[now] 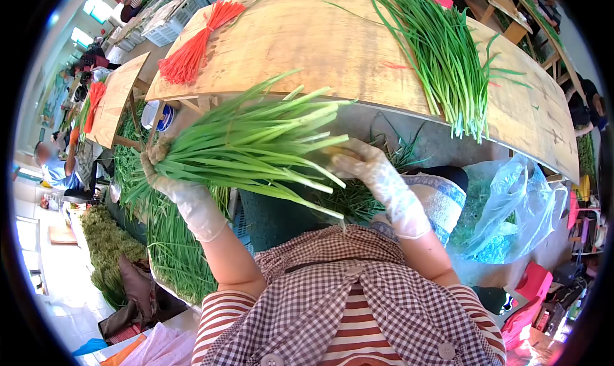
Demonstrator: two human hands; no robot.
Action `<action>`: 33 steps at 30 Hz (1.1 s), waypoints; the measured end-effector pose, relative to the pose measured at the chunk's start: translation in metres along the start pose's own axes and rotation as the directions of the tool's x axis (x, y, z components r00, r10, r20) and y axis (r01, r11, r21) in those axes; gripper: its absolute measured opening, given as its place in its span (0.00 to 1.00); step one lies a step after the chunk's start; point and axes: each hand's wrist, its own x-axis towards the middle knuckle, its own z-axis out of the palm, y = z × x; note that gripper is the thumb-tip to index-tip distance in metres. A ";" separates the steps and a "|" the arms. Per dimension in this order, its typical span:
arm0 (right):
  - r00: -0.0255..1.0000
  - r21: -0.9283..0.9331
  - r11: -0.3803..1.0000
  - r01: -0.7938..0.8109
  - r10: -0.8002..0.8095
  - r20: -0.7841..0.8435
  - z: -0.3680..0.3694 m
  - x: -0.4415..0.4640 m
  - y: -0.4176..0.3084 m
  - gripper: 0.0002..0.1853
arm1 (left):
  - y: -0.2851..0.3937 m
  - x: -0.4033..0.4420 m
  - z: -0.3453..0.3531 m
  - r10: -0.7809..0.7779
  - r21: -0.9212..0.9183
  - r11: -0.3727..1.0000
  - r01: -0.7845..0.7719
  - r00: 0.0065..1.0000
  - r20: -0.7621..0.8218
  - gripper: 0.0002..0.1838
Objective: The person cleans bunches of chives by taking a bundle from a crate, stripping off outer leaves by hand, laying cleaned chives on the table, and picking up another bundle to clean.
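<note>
A loose bunch of long green stalks hangs fanned out in front of my body. My left hand, gloved, is closed round its leafy end. The pale cut ends point right, toward my right hand. That hand is gloved too, with its fingers bent close to the stalk ends; what its fingertips hold, if anything, is too unclear to tell. On the wooden table lie a bundle of red ties at the left and a pile of green stalks at the right.
More stalks fill a container at my left. A clear plastic bag is at my right. A white bucket stands under the table edge. A person sits at the far left; others are near the upper edges.
</note>
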 end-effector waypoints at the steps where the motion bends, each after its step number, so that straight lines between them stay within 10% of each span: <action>1: 1.000 0.036 0.999 0.015 -0.014 -0.004 0.011 0.006 0.002 0.22 | -0.001 0.000 -0.002 -0.033 -0.039 0.999 0.034 0.999 0.031 0.15; 5: 0.999 0.009 0.999 -0.044 0.044 0.012 0.036 0.011 -0.022 0.13 | -0.012 -0.009 0.011 0.041 0.047 0.998 -0.041 0.999 -0.004 0.15; 9: 0.988 0.461 0.887 0.006 -0.077 0.136 0.007 0.001 -0.012 0.11 | 0.001 -0.001 0.001 -0.098 -0.097 0.990 0.099 0.995 0.015 0.14; 12: 0.958 0.500 0.817 0.287 -0.248 -0.144 -0.043 0.004 -0.003 0.13 | 0.007 -0.002 0.006 -0.139 -0.130 0.982 0.135 0.990 -0.026 0.14; 14: 0.862 0.130 0.916 0.379 -0.298 -0.411 -0.048 0.000 -0.012 0.19 | 0.007 0.000 0.004 -0.107 -0.080 0.992 0.102 0.993 -0.058 0.13; 17: 0.896 -0.284 0.892 0.353 -0.409 -0.172 -0.013 -0.009 -0.036 0.21 | 0.000 0.003 0.003 -0.176 -0.157 0.972 0.172 0.984 -0.010 0.13; 19: 0.967 -0.384 0.913 0.137 -0.207 -0.148 0.008 -0.014 -0.056 0.18 | -0.007 0.004 0.006 -0.180 -0.129 0.976 0.175 0.983 -0.026 0.13; 21: 0.991 -0.289 0.957 -0.029 -0.010 -0.135 0.021 -0.012 -0.071 0.16 | -0.012 0.001 0.009 -0.196 -0.112 0.975 0.194 0.981 -0.008 0.13; 25: 0.968 -0.082 0.968 0.236 -0.242 -0.064 0.025 0.002 -0.045 0.12 | -0.023 -0.006 0.023 -0.117 -0.019 0.993 0.117 0.993 -0.016 0.14; 29: 0.923 -0.339 0.900 0.274 -0.345 -0.168 0.013 -0.007 -0.042 0.09 | -0.018 -0.003 0.025 -0.117 0.005 0.993 0.117 0.991 0.071 0.14; 33: 0.847 -0.011 0.910 0.415 -0.391 -0.362 -0.034 -0.027 -0.033 0.08 | 0.013 0.012 0.011 -0.130 -0.211 0.967 0.146 0.988 0.086 0.13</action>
